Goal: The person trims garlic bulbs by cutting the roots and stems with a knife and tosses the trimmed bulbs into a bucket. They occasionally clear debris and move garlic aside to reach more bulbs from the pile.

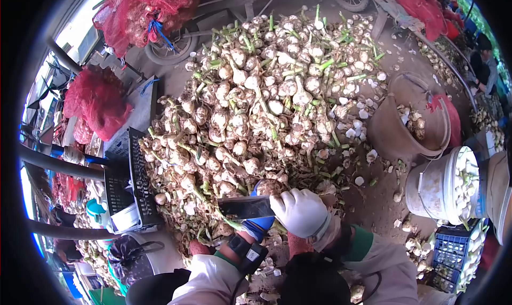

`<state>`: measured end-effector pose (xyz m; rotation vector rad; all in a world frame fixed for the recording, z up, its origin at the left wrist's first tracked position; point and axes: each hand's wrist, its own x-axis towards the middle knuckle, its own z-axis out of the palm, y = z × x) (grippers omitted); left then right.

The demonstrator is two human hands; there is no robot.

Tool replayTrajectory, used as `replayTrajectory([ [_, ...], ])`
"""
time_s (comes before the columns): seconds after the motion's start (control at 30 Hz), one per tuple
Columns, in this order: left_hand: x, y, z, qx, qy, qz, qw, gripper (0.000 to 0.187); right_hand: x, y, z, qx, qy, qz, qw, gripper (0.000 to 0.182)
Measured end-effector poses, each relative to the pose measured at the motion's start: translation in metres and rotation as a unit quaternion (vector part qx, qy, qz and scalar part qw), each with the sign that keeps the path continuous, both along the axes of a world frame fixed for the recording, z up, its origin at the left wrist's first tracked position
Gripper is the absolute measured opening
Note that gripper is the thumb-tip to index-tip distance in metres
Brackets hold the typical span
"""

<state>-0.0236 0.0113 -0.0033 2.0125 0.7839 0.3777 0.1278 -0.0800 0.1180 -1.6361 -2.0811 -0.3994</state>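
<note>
My right hand (300, 213), in a white glove, is closed around the handle of a wide dark blade (244, 207) just below the middle of the view. The blade points left and lies across my left hand (260, 223), which wears a blue glove and is mostly hidden under it. Right at the blade's upper edge is a brownish garlic bulb (271, 186) by my left fingers; whether they grip it is hidden. In front of both hands spreads a large heap of garlic bulbs (240, 118) with roots and green stems.
A brown tub (392, 129) holding some garlic stands right, near a white bucket (434, 185) of pale stems and a blue crate (448, 259). At left are a black crate (140, 179) and red net sacks (96, 99). Another person (482, 65) is at far right.
</note>
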Motion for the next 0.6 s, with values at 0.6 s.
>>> replayTrajectory([
  [0.6,0.016,0.117,0.007,0.546,0.257,0.017,0.798,0.060,0.089,-0.047,-0.110,-0.195,0.577,-0.312,0.729,0.019],
])
